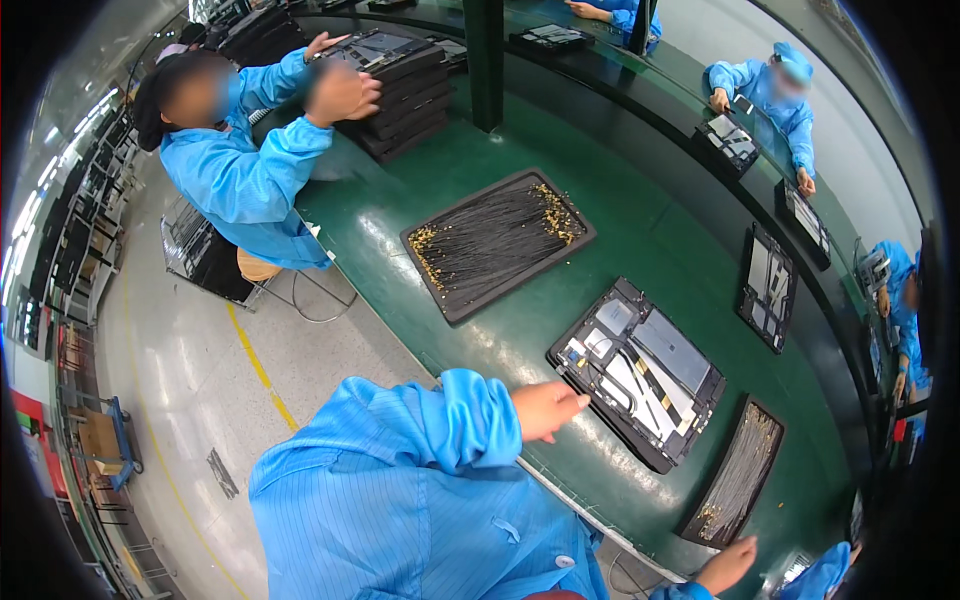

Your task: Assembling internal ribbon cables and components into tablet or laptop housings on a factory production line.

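Hand work with loose cables and an opened device. The green table [655,215] crosses the frame, its near edge slanting from upper left to lower centre. On it, largest first: a broad dark tray [522,274] at centre, filled with thin black cables [490,235] with gold-coloured ends; the opened flat device [645,370], right of centre, lying on a black carrier; and a narrow dark tray [703,538] at lower right, filled with similar strands. The left hand [550,408] is just beside the device's left side, fingers bent together; nothing shows in it, but a pinch cannot be ruled out. The right hand [728,566] is near the lower end of the narrow tray; whether it grips anything cannot be told. The step in hand is judged to be a reach to the strands; the next move would call for a fine pinch separating one. Bare table lies above the device, whereas only a slim gap parts it from the narrow tray.
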A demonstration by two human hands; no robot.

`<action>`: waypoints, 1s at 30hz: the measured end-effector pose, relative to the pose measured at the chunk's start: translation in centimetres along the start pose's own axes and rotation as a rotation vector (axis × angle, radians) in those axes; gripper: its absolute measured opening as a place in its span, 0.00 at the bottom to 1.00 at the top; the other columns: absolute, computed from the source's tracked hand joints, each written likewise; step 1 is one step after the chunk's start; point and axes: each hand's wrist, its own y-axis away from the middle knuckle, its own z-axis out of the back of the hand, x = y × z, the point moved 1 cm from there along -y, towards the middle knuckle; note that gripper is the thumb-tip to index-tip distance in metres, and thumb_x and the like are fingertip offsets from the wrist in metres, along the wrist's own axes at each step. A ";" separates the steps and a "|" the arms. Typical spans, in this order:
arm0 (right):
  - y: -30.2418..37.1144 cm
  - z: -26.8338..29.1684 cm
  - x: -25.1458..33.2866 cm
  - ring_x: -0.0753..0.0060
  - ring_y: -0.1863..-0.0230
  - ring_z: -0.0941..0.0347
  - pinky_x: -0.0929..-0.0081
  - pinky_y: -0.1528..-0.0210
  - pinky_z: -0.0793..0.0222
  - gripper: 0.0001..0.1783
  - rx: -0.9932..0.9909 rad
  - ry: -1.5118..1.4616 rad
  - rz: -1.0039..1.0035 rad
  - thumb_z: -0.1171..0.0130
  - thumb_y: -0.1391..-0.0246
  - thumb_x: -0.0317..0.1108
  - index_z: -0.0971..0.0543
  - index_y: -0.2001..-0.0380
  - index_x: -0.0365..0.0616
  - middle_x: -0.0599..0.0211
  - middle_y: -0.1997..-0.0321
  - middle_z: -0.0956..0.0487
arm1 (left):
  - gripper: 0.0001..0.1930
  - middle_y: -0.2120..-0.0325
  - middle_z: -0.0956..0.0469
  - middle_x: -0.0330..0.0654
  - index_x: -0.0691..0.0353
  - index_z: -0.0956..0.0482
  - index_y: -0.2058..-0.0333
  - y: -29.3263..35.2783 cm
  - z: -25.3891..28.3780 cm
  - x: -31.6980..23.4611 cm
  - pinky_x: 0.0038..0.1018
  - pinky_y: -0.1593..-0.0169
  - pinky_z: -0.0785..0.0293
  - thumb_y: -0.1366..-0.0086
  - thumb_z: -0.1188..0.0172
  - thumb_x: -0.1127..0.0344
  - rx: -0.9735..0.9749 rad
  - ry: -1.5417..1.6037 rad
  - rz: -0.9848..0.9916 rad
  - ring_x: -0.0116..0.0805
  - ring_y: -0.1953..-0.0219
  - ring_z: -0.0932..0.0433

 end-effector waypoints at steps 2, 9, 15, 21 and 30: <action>1.1 0.5 3.5 0.72 0.69 0.35 0.77 0.65 0.39 0.22 -0.055 -0.187 0.022 0.58 0.48 0.46 0.31 0.66 0.33 0.62 0.72 0.29 | 0.20 0.68 0.34 0.43 0.66 0.33 0.62 1.7 -1.5 -1.0 0.32 0.66 0.29 0.44 0.52 0.53 -0.089 -0.363 -0.395 0.37 0.69 0.32; 10.4 -3.0 16.0 0.79 0.81 0.35 0.81 0.77 0.38 0.14 1.198 -0.427 0.347 0.47 0.53 0.39 0.29 0.75 0.36 0.67 0.83 0.28 | 0.13 0.71 0.30 0.42 0.59 0.30 0.63 4.7 -5.0 -5.1 0.36 0.57 0.36 0.48 0.49 0.65 -0.270 -1.061 -1.431 0.40 0.61 0.33; 10.8 -3.1 16.9 0.85 0.80 0.37 0.87 0.78 0.40 0.14 1.496 -0.573 0.059 0.48 0.51 0.41 0.28 0.72 0.38 0.73 0.80 0.28 | 0.07 0.81 0.29 0.40 0.58 0.29 0.70 4.6 -4.2 -3.1 0.28 0.75 0.32 0.48 0.50 0.63 0.069 -0.951 -0.958 0.37 0.77 0.29; 10.9 -3.7 15.2 0.85 0.81 0.36 0.87 0.79 0.39 0.13 1.485 -0.538 -0.022 0.49 0.51 0.39 0.28 0.70 0.38 0.72 0.79 0.28 | 0.08 0.81 0.29 0.39 0.57 0.28 0.71 4.7 -3.8 -2.8 0.28 0.75 0.32 0.48 0.49 0.62 0.007 -1.053 -0.941 0.36 0.77 0.29; 11.2 -5.6 16.0 0.80 0.80 0.36 0.84 0.77 0.39 0.14 1.600 -0.736 -0.425 0.51 0.51 0.40 0.29 0.75 0.38 0.68 0.79 0.30 | 0.09 0.78 0.27 0.37 0.60 0.27 0.71 3.3 -4.7 -3.8 0.24 0.74 0.32 0.53 0.45 0.68 0.011 -1.000 -1.064 0.32 0.76 0.29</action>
